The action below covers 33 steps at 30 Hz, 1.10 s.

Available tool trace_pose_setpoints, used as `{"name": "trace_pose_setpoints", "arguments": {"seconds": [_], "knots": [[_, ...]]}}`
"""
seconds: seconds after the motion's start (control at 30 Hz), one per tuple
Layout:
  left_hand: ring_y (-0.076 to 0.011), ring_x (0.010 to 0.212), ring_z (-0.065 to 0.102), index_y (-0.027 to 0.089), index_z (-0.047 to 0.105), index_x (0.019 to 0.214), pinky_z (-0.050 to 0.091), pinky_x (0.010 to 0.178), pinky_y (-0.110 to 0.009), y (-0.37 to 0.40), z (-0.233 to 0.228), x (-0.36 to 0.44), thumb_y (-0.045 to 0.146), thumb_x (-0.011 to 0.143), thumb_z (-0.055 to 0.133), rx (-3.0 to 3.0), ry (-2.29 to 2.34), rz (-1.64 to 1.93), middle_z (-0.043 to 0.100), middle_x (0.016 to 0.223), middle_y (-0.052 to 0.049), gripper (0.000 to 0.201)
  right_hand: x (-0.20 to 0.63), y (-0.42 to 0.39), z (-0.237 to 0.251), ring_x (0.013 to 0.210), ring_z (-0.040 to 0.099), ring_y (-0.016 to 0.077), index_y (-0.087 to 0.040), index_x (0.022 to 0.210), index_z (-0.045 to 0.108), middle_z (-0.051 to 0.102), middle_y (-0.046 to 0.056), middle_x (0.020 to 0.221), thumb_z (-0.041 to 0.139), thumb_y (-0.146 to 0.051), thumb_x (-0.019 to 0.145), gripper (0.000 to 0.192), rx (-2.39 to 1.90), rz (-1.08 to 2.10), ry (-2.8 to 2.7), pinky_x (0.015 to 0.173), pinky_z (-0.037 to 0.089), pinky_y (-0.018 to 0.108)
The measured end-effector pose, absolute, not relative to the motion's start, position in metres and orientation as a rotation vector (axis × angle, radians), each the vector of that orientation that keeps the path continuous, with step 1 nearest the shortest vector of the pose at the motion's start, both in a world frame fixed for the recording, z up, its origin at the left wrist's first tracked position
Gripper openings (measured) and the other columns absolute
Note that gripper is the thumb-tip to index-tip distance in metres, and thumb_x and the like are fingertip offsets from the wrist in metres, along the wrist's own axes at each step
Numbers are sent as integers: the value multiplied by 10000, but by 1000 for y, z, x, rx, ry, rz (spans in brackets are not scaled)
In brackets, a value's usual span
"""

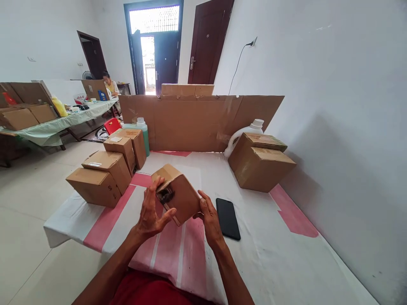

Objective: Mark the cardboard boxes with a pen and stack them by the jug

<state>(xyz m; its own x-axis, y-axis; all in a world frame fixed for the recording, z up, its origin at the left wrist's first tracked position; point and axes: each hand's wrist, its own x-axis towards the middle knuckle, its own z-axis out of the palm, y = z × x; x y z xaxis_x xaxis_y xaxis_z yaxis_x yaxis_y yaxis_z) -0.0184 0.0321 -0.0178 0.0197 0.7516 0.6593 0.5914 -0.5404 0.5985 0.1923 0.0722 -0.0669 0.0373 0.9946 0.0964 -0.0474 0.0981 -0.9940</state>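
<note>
Between my two hands a small cardboard box (187,199) is held tilted above the table, with a dark smudge or hole near its left corner. My left hand (152,212) grips the box's left side, fingers at its upper edge and thumb below. On the right edge, my right hand (208,214) pinches a corner between thumb and fingers. A black smartphone (228,218) lies flat on the tablecloth, just right of my right hand. Whatever is inside the box cannot be seen.
Several cardboard boxes (95,186) line the table's left side, near a green bottle (144,133). More boxes (265,169) and a white jug (237,135) stand at right. A cardboard panel (190,123) closes the back. A person (111,85) sits at another table (85,116).
</note>
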Motion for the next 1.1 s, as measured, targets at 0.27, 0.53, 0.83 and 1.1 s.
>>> {"name": "trace_pose_setpoints", "arguments": {"seconds": [0.27, 0.53, 0.83, 1.1], "knots": [[-331, 1493, 369, 223, 444, 1486, 321, 1231, -524, 78, 1, -15, 502, 916, 650, 1838, 1278, 1620, 409, 1553, -154, 667, 191, 45, -38, 482, 521, 141, -217, 695, 557, 655, 30, 579, 418, -737, 962, 600, -1163, 1142, -1272, 514, 426, 275], [-283, 1297, 539, 255, 506, 1365, 410, 1122, -458, 61, 10, -8, 426, 926, 624, 1613, 1240, 1401, 570, 1383, -99, 485, 201, 12, -34, 579, 528, 163, -204, 858, 648, 589, -7, 628, 455, -676, 969, 522, -1288, 997, -1450, 555, 426, 277], [-240, 1172, 579, 291, 531, 1389, 452, 1007, -357, 41, 3, 3, 545, 1008, 475, 1429, 1223, 1466, 595, 1326, -50, 461, 145, 57, 15, 1183, 626, 349, -157, 1302, 570, 656, 177, 1263, 718, -563, 795, 666, -1473, 518, -1444, 1010, 505, 496], [-191, 1004, 610, 281, 592, 1262, 499, 830, -266, 39, 13, -20, 507, 942, 607, 1365, 1308, 1427, 645, 1190, -18, 392, 145, 59, 10, 1061, 703, 273, -203, 1313, 573, 724, 119, 1188, 442, -549, 990, 492, -1365, 705, -1474, 896, 550, 402]]}}
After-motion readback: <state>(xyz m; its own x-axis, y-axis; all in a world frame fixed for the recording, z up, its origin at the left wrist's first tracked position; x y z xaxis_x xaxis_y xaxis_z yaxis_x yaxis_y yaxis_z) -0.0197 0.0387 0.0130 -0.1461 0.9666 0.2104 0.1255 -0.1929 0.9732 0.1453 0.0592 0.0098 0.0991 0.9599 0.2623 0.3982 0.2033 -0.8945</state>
